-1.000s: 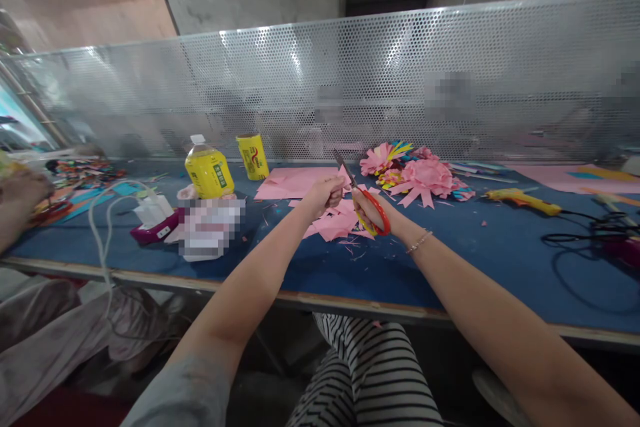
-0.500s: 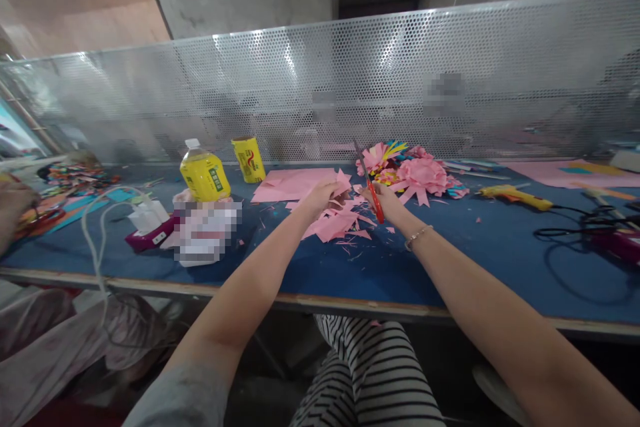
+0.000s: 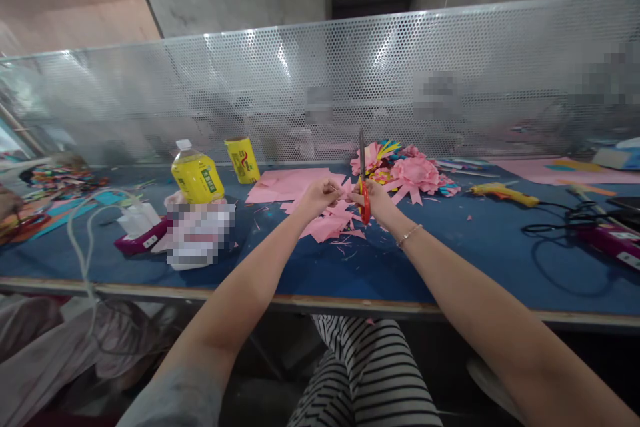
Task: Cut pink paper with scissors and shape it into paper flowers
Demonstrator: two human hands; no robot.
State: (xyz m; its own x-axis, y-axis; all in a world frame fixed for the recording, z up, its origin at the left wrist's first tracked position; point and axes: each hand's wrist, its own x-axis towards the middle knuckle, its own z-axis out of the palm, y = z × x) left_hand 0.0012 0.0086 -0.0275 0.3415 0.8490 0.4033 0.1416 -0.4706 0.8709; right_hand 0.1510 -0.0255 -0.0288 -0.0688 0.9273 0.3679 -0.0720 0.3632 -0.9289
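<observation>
My right hand (image 3: 371, 199) is closed round red-handled scissors (image 3: 365, 203), whose blades point up and away from me. Its fingertips also reach a small piece of pink paper (image 3: 345, 191) between my hands. My left hand (image 3: 320, 195) pinches that piece from the other side. Under and in front of both hands lie pink paper scraps (image 3: 330, 223). Larger pink sheets (image 3: 280, 185) lie behind my left hand. Just beyond my right hand sits a heap of pink paper flowers (image 3: 417, 177) with yellow and blue strips.
A yellow bottle (image 3: 197, 173), a cut yellow can (image 3: 243, 160) and a purple power strip (image 3: 143, 237) stand to the left. On the right are a yellow glue gun (image 3: 505, 195) and black cables. A perforated metal screen (image 3: 280, 100) borders the table's back. Another person's hand (image 3: 9, 203) is at far left.
My hands have come closer together, and my left fingers now pinch a small paper piece. The scissors have turned more upright. The view has shifted slightly.
</observation>
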